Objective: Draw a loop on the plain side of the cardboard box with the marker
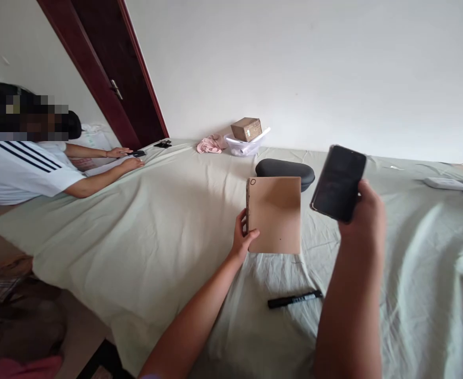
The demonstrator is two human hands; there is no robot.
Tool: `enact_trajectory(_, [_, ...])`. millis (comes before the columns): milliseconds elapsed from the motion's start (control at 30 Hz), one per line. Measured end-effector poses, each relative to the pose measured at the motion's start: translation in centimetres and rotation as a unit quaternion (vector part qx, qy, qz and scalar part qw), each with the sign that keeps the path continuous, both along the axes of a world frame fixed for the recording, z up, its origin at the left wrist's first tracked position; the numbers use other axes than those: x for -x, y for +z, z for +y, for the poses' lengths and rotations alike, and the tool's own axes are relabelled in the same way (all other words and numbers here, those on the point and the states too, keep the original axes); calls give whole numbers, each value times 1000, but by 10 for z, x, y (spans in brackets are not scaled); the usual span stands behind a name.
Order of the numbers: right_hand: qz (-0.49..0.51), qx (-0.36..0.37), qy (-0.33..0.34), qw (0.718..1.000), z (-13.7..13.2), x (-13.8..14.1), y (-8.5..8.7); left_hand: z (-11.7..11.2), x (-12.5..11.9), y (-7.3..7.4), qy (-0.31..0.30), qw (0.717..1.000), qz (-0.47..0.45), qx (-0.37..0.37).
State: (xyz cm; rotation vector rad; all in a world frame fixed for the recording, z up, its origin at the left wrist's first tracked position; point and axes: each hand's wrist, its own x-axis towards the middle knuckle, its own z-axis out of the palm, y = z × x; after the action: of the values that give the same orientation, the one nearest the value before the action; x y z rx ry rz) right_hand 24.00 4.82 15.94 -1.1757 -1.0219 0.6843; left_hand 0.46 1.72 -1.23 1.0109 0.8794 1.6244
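My left hand grips the left edge of a brown cardboard box, its thumb on the front face. A small rounded mark is drawn in the box's top left corner. In my right hand a dark smartphone is held up, screen towards me and tilted; the screen looks black. Behind the cardboard box lies a black zip case, partly hidden by it. A black marker pen rests on the cloth below the box, touched by neither hand.
A pale green cloth covers the surface. Against the wall stand a clear plastic basket with a small carton on it, and a pink cloth. A white power strip lies right. Another person leans in at left.
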Motion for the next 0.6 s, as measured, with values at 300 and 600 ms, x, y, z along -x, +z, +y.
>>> enact_trajectory(300, [-237, 285, -106, 923, 29, -40, -79, 9, 1, -5, 25, 998, 9, -52])
enact_trajectory(600, [-280, 386, -19, 879, 36, -31, -104, 6, -1, 3, 35, 999, 3, -34])
